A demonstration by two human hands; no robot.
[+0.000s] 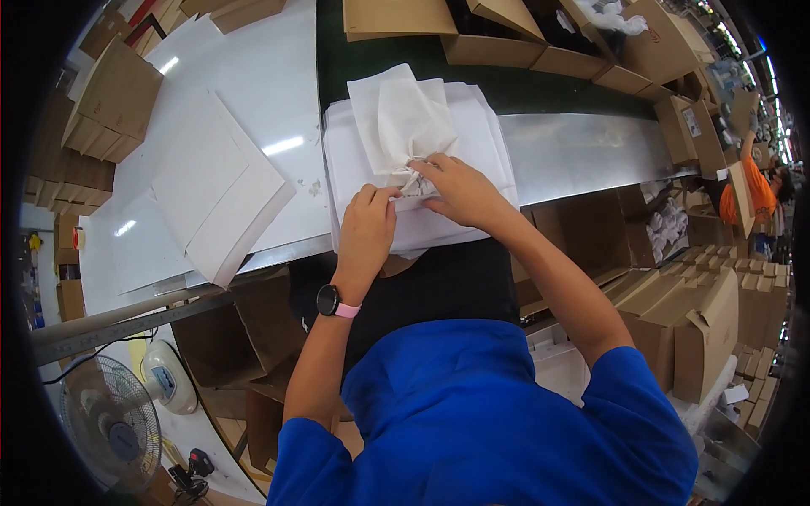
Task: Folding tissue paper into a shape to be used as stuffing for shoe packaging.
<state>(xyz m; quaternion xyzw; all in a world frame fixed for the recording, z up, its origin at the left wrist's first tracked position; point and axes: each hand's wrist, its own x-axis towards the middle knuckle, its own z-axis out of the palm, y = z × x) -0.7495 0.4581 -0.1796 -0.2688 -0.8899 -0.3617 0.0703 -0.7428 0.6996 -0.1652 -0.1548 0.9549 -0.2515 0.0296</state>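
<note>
A soft white bag [411, 114], cloth or paper, lies gathered at its near end on a stack of white sheets [485, 139]. My right hand [462, 192] is closed with thumb and fingers pinching the gathered neck of the bag. At the near left of that neck, my left hand [369, 223] has its fingers curled together on the bag's bunched edge. What lies right between the fingertips is partly hidden. A watch with a pink strap [336, 302] is on my left wrist.
Left on the white table [278, 63] lies a flat stack of white paper [221, 185]. Brown cartons [114, 97] stand at the far left, with open boxes [498, 51] beyond the green belt [337, 67]. A fan [110, 422] is at lower left. Another person [751, 198] in orange is far right.
</note>
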